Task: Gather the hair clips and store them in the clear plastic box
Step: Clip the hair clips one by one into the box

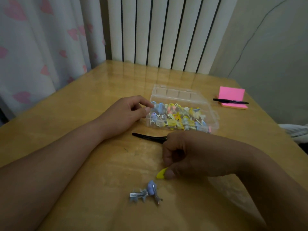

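two blue clips (143, 192) lie loose on the table (70, 114); right hand (191, 155) pinches a yellow clip (160, 174); left hand (125, 114), loosely curled, touches the box (180, 95).

Counter (83, 114), pale wood. Clear plastic box (175, 91), lid open, filled with pastel hair clips (176, 116). Left grip (126, 112) at box's left wall, thumb and forefinger touching it; pinch or not, unclear. Right grip (186, 155) near box's front, fingers curled, pinching yellow clip (160, 174). Long black clip (148, 136) flat between both grips, one end hidden behind right knuckles. Two blue clips (143, 192) touching, nearer front edge. Pink sticky notes (231, 95) with black pen (230, 101) laid across, right of box.
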A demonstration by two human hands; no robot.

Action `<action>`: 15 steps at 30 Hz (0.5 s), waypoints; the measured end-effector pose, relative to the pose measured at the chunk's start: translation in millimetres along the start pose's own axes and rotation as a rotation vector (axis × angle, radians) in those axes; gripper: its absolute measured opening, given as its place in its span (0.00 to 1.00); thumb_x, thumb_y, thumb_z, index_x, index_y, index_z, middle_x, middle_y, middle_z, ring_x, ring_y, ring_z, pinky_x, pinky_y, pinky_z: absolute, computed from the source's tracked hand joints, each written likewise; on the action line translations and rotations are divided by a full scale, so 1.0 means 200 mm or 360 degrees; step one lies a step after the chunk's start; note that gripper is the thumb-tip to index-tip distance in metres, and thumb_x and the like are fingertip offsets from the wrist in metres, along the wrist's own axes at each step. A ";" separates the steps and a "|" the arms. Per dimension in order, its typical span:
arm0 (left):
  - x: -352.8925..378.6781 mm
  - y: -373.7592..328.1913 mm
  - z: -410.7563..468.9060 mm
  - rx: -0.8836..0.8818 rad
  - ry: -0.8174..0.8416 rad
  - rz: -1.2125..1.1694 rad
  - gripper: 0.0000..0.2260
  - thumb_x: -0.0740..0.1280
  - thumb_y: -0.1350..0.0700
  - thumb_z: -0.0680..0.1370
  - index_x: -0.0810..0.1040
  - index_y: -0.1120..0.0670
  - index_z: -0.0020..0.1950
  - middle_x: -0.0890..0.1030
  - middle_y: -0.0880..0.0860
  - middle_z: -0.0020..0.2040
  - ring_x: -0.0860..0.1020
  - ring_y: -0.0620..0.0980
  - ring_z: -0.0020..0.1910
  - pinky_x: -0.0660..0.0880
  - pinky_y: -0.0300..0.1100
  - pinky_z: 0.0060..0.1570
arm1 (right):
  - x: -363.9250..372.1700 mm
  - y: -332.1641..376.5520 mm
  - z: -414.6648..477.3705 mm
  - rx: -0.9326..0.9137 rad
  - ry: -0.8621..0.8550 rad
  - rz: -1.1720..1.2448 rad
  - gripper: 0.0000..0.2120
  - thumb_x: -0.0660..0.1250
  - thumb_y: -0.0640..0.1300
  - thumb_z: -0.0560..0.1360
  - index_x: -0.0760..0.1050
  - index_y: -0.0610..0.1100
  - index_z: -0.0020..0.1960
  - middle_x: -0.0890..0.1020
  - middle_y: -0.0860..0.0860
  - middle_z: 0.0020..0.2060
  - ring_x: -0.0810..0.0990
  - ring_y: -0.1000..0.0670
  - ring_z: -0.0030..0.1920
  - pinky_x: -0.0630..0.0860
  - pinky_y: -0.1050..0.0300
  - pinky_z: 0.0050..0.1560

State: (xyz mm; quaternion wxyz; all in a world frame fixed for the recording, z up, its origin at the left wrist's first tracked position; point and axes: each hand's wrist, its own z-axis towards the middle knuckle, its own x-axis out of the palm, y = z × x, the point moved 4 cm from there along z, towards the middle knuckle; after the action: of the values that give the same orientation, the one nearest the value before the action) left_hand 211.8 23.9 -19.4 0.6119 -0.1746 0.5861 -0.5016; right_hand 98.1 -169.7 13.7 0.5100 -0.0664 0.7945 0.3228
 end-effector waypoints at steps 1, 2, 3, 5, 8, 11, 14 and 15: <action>0.00 0.00 0.00 -0.0004 0.0000 -0.0002 0.07 0.70 0.49 0.83 0.85 0.41 0.59 0.83 0.58 0.46 0.81 0.58 0.50 0.78 0.56 0.58 | 0.00 -0.01 0.00 0.0027 0.0015 0.0002 0.08 0.77 0.55 0.75 0.82 0.53 0.48 0.82 0.56 0.45 0.80 0.55 0.45 0.80 0.53 0.46; 0.00 0.00 0.00 -0.0009 0.0001 -0.0005 0.07 0.70 0.49 0.83 0.85 0.41 0.59 0.83 0.57 0.46 0.81 0.58 0.50 0.78 0.56 0.58 | 0.00 -0.01 -0.01 0.0054 0.0041 0.0007 0.08 0.77 0.55 0.76 0.82 0.53 0.48 0.83 0.55 0.44 0.80 0.56 0.44 0.79 0.55 0.45; 0.00 0.00 0.00 -0.0014 0.0000 -0.0009 0.06 0.70 0.49 0.83 0.85 0.41 0.58 0.84 0.56 0.46 0.82 0.57 0.50 0.78 0.55 0.58 | -0.01 -0.02 -0.02 0.0065 0.0051 0.0017 0.07 0.76 0.54 0.77 0.82 0.53 0.48 0.83 0.56 0.43 0.80 0.57 0.43 0.78 0.59 0.42; 0.00 0.00 0.00 -0.0022 0.0003 -0.0019 0.06 0.70 0.48 0.83 0.85 0.40 0.58 0.84 0.54 0.45 0.82 0.56 0.50 0.78 0.55 0.59 | -0.05 -0.01 -0.03 0.0035 -0.0118 0.0103 0.04 0.75 0.51 0.78 0.83 0.52 0.47 0.83 0.56 0.41 0.80 0.59 0.41 0.74 0.65 0.42; 0.00 0.00 0.00 -0.0037 0.0013 0.0005 0.07 0.69 0.48 0.83 0.84 0.39 0.59 0.85 0.53 0.48 0.83 0.52 0.50 0.78 0.52 0.59 | -0.19 -0.10 -0.06 0.0100 -0.0911 0.0408 0.03 0.73 0.51 0.79 0.83 0.53 0.47 0.85 0.56 0.41 0.83 0.58 0.42 0.79 0.59 0.46; 0.00 0.00 0.00 -0.0043 0.0014 -0.0005 0.07 0.69 0.48 0.83 0.84 0.40 0.59 0.84 0.54 0.48 0.82 0.54 0.51 0.78 0.53 0.60 | -0.30 -0.31 -0.15 0.0365 -0.1607 0.0505 0.06 0.72 0.50 0.80 0.84 0.50 0.46 0.85 0.52 0.38 0.81 0.56 0.38 0.77 0.56 0.42; 0.00 0.00 0.00 -0.0049 0.0020 -0.0014 0.07 0.69 0.48 0.83 0.84 0.39 0.58 0.84 0.55 0.48 0.82 0.55 0.51 0.78 0.54 0.59 | -0.30 -0.48 -0.17 0.0639 -0.1676 0.0524 0.08 0.74 0.49 0.79 0.85 0.47 0.43 0.84 0.49 0.37 0.75 0.55 0.32 0.70 0.55 0.36; 0.01 0.00 0.00 -0.0050 0.0021 -0.0016 0.07 0.69 0.48 0.83 0.84 0.39 0.58 0.84 0.55 0.47 0.82 0.55 0.51 0.78 0.53 0.59 | -0.29 -0.51 -0.16 0.0700 -0.1606 0.0507 0.09 0.74 0.49 0.79 0.85 0.46 0.43 0.84 0.51 0.35 0.74 0.58 0.30 0.69 0.56 0.34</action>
State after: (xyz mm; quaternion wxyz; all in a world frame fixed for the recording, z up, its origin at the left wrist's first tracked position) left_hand 212.0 23.2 -20.6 0.6026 -0.1839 0.5971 -0.4965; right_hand 145.7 -280.8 25.8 0.7730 0.3243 0.5013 0.2144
